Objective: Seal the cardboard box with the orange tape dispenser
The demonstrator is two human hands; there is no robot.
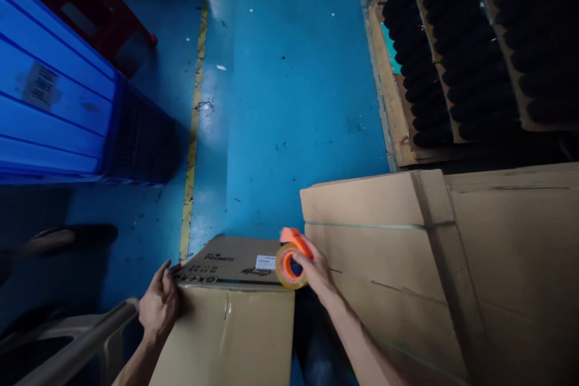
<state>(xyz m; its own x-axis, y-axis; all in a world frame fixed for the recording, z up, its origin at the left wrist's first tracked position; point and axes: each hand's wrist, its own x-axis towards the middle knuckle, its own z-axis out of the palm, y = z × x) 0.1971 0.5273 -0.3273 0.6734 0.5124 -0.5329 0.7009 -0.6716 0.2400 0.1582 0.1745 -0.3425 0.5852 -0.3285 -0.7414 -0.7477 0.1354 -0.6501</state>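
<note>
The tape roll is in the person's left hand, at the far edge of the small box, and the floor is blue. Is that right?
Not quite. The head view shows the tape roll in the right hand, not the left. The left hand rests on the small box's other corner. The rest is right: far edge, blue floor.

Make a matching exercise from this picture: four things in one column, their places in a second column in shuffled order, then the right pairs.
Things:
1. orange tape dispenser with clear tape roll
2. small brown cardboard box
3. blue plastic crate
4. yellow painted floor line

Places:
A. upper left, on the floor
B. under the left hand
C. in the right hand
D. running along the blue floor

Pairs: 1-C, 2-B, 3-A, 4-D
</note>
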